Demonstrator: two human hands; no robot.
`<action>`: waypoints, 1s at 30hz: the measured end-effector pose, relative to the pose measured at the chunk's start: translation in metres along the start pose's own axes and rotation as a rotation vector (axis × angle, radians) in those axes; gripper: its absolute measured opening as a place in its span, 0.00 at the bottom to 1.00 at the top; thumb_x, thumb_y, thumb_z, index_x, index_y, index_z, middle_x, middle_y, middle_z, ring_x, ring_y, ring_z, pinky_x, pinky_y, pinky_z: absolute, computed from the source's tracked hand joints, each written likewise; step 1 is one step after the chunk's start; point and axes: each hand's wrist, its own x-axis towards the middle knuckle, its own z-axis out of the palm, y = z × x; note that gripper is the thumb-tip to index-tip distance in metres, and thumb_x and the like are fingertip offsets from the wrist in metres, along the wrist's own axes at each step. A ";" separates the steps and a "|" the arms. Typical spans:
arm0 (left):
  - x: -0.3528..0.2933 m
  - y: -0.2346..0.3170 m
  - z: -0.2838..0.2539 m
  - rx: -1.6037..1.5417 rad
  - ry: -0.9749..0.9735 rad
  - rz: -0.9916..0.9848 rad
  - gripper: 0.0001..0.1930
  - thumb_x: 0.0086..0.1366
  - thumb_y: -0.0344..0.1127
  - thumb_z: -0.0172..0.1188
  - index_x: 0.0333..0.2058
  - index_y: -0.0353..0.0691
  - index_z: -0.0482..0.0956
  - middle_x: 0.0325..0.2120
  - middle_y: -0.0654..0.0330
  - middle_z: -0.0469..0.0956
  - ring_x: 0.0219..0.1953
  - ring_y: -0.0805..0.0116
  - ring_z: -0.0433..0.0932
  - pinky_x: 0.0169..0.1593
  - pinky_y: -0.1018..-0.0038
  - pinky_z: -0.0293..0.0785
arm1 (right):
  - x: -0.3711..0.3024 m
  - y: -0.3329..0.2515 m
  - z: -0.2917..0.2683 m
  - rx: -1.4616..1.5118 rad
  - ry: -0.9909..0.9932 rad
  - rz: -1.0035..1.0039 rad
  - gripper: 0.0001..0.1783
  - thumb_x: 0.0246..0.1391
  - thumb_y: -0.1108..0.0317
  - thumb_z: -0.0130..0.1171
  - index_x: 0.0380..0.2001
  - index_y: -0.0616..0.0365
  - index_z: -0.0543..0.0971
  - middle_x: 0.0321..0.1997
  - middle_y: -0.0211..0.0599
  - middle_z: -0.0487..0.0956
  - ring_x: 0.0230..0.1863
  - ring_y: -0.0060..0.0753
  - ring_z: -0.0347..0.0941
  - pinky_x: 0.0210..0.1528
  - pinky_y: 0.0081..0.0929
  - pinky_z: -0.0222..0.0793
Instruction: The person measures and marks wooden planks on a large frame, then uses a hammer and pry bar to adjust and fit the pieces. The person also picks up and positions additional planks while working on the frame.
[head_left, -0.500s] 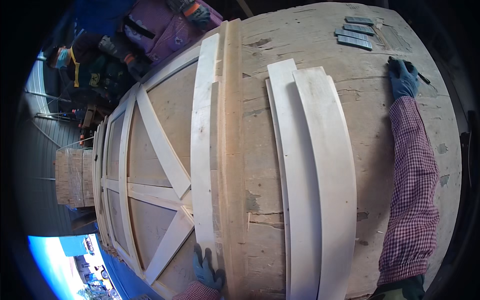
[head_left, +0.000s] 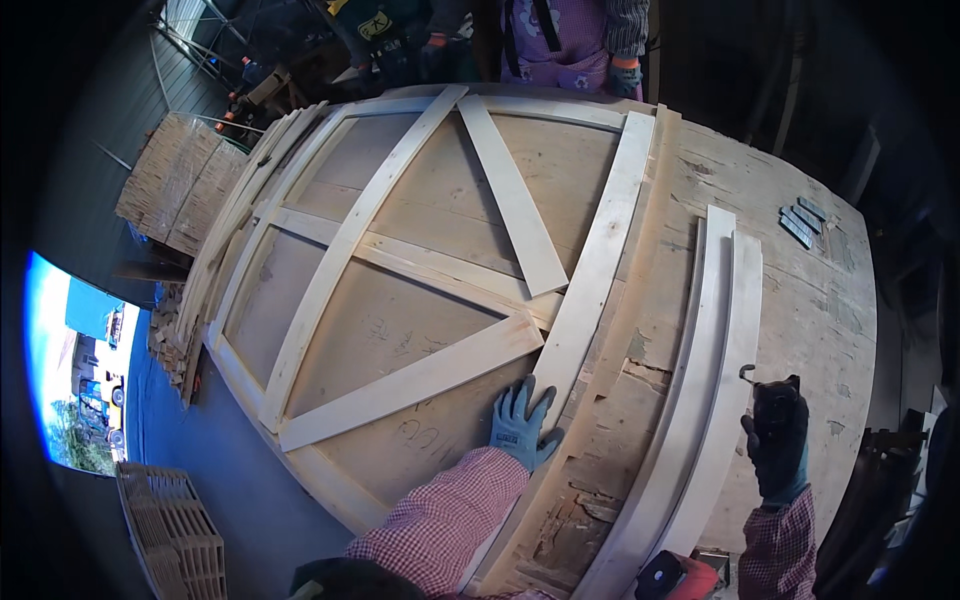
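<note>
My left hand [head_left: 520,428] lies with fingers spread at the inner edge of a long pale board [head_left: 600,275], close to the end of a diagonal slat [head_left: 415,385]. A second diagonal slat [head_left: 512,195] slopes toward the same crosspiece of the wooden frame [head_left: 335,285]. On the right, my gloved right hand [head_left: 782,468] is closed around a black tool [head_left: 779,408] with a small hooked part; its exact kind is unclear. Beside that hand, two long loose boards [head_left: 728,370] lie along the workbench.
Several grey strips [head_left: 797,226] lie on the worn wooden workbench [head_left: 820,330]. A red and black object [head_left: 682,578] sits at the lower edge. Two people stand across the bench, one gloved hand [head_left: 625,76] at its far edge. Wrapped wood stacks [head_left: 180,180] and a slatted bundle [head_left: 172,530] stand left.
My view has swung left, showing more of the frame. My right hand has lifted the black tool off the bench and drawn it nearer. The left hand still rests by the long board.
</note>
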 end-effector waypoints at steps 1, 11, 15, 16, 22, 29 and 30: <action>0.000 -0.001 0.002 -0.011 0.050 0.021 0.40 0.57 0.52 0.60 0.65 0.52 0.56 0.66 0.44 0.45 0.65 0.40 0.49 0.66 0.46 0.43 | -0.034 0.015 0.027 0.093 0.024 0.102 0.31 0.59 0.34 0.43 0.49 0.48 0.72 0.39 0.31 0.78 0.30 0.37 0.78 0.19 0.17 0.69; -0.199 -0.006 -0.152 -0.958 -0.401 0.253 0.56 0.50 0.58 0.68 0.67 0.38 0.45 0.66 0.44 0.47 0.69 0.50 0.48 0.68 0.60 0.51 | -0.285 0.229 0.225 -0.323 -0.098 -0.118 0.33 0.62 0.42 0.46 0.60 0.54 0.63 0.57 0.39 0.70 0.56 0.35 0.69 0.54 0.33 0.70; -0.287 -0.092 -0.210 -0.655 -0.242 0.098 0.62 0.37 0.62 0.74 0.65 0.36 0.51 0.59 0.42 0.60 0.61 0.43 0.62 0.62 0.57 0.61 | -0.356 0.313 0.288 -0.228 -0.168 0.177 0.32 0.62 0.54 0.53 0.64 0.59 0.61 0.59 0.42 0.70 0.57 0.31 0.68 0.56 0.25 0.66; -0.308 -0.121 -0.209 -0.726 -0.241 0.133 0.60 0.38 0.59 0.74 0.65 0.37 0.51 0.58 0.43 0.61 0.59 0.44 0.64 0.61 0.57 0.63 | -0.366 0.333 0.302 -0.181 -0.204 0.234 0.31 0.62 0.54 0.54 0.63 0.60 0.64 0.57 0.41 0.73 0.54 0.30 0.70 0.54 0.24 0.68; -0.389 -0.260 -0.258 -0.656 -0.483 0.212 0.53 0.46 0.50 0.71 0.66 0.41 0.51 0.55 0.44 0.64 0.57 0.46 0.64 0.61 0.58 0.62 | -0.427 0.425 0.406 -0.157 -0.314 0.245 0.29 0.57 0.70 0.59 0.60 0.64 0.65 0.56 0.39 0.73 0.55 0.29 0.70 0.58 0.28 0.67; -0.426 -0.346 -0.287 -0.603 -0.526 0.399 0.52 0.47 0.47 0.68 0.67 0.42 0.49 0.53 0.45 0.66 0.55 0.46 0.65 0.60 0.58 0.62 | -0.459 0.473 0.473 -0.292 -0.354 0.123 0.20 0.48 0.75 0.65 0.46 0.63 0.75 0.44 0.37 0.79 0.46 0.28 0.75 0.53 0.28 0.71; -0.429 -0.351 -0.284 -0.611 -0.523 0.395 0.51 0.47 0.47 0.67 0.66 0.42 0.50 0.52 0.45 0.67 0.55 0.46 0.65 0.59 0.58 0.63 | -0.462 0.473 0.480 -0.381 -0.290 0.067 0.16 0.47 0.76 0.66 0.42 0.64 0.77 0.39 0.35 0.80 0.42 0.27 0.76 0.50 0.27 0.72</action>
